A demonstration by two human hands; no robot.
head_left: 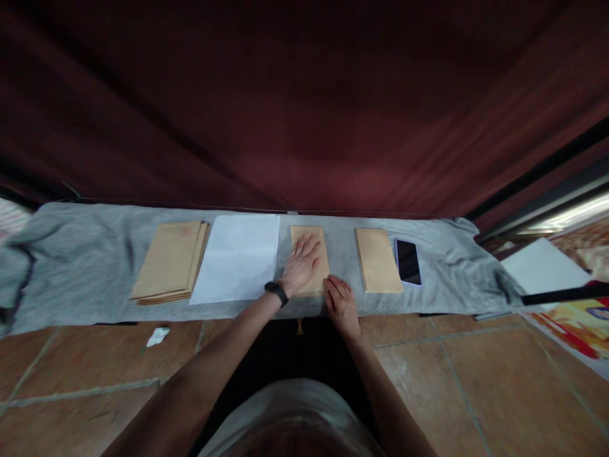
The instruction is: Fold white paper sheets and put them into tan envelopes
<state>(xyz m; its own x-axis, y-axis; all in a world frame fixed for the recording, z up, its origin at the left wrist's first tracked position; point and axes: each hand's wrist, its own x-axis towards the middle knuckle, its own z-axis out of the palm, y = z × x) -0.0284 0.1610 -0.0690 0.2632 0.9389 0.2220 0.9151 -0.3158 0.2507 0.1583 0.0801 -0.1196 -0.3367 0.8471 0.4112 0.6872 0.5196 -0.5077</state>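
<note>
A narrow brown paper envelope (pixel 309 231) lies on the grey cloth in front of me. My left hand (pixel 301 261), with a black band at the wrist, rests flat on it with the fingers spread. At the envelope's lower right edge, my right hand (pixel 339 301) lies palm down, its fingers stretched out and the fingertips touching the edge. To the right is a stack of similar brown envelopes (pixel 379 261). On the left, white sheets of paper (pixel 238 259) lie beside a stack of larger brown envelopes (pixel 167 259).
Grey cloth (pixel 109 254) covers the long, narrow bench. A smartphone (pixel 408 262) lies right of the envelope stack. Dark red fabric (pixel 304 127) hangs behind the bench. Crumpled white paper (pixel 158 336) is on the tiled floor (pixel 499 374). A white board (pixel 545 265) stands at far right.
</note>
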